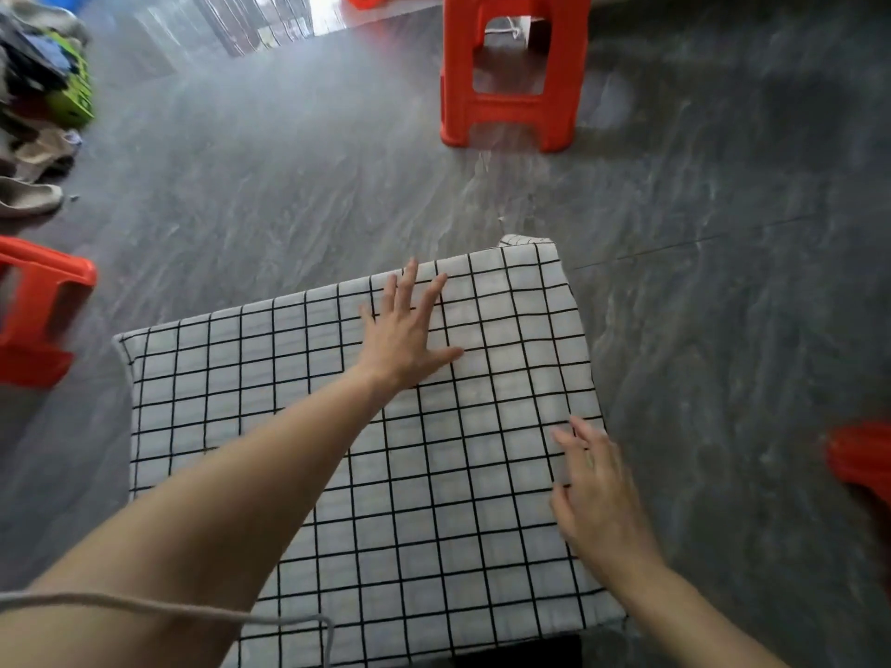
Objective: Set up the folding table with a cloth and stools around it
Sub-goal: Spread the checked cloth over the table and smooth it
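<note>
A white cloth with a black grid [270,392] covers the folding table, whose top is hidden beneath it. My left hand [405,330] lies flat on the cloth near its far edge, fingers spread. My right hand [595,494] presses the cloth at its right edge with straight fingers. One orange plastic stool [511,74] stands on the floor beyond the table. A second orange stool [38,306] stands at the left, partly out of view. A third orange stool [863,460] shows only an edge at the right.
A pile of clothes, a green box [79,94] and slippers [29,197] lie on the dark grey marbled floor [289,185] at the far left. A grey cord [193,609] hangs across the lower left of the view.
</note>
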Tool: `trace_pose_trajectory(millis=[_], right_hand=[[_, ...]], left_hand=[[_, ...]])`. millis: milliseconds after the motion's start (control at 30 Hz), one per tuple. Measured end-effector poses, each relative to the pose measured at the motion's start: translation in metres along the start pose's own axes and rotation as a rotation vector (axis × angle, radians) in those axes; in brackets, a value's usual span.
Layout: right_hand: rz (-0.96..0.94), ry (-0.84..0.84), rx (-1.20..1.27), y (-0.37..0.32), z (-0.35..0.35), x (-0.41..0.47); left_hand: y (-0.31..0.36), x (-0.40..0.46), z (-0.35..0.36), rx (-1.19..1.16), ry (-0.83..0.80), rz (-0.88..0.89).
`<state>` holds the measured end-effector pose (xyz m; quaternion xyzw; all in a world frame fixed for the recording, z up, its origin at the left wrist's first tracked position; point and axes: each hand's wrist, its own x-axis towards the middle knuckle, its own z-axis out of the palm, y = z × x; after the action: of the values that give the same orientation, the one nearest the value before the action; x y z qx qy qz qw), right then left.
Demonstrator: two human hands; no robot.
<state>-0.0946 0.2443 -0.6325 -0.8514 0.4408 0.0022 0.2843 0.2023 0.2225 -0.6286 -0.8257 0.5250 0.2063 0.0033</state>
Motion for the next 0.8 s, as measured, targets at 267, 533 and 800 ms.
trace_pose_trajectory(millis=[267, 533, 800], right_hand=[[-0.14, -0.394, -0.196, -0.074, 0.046, -0.007], [-0.054, -0.438, -0.297, -0.095, 0.045, -0.003], [0.066, -0.462, -0.394, -0.11, 0.058, 0.002]], left_hand=[[-0.055, -0.141, 0.056, 0.254, -0.174, 0.136], [-0.179, -0.32, 0.081, 0.028, -0.286, -0.524], [-0.259, -0.42, 0.076, 0.034, -0.6, -0.958]])
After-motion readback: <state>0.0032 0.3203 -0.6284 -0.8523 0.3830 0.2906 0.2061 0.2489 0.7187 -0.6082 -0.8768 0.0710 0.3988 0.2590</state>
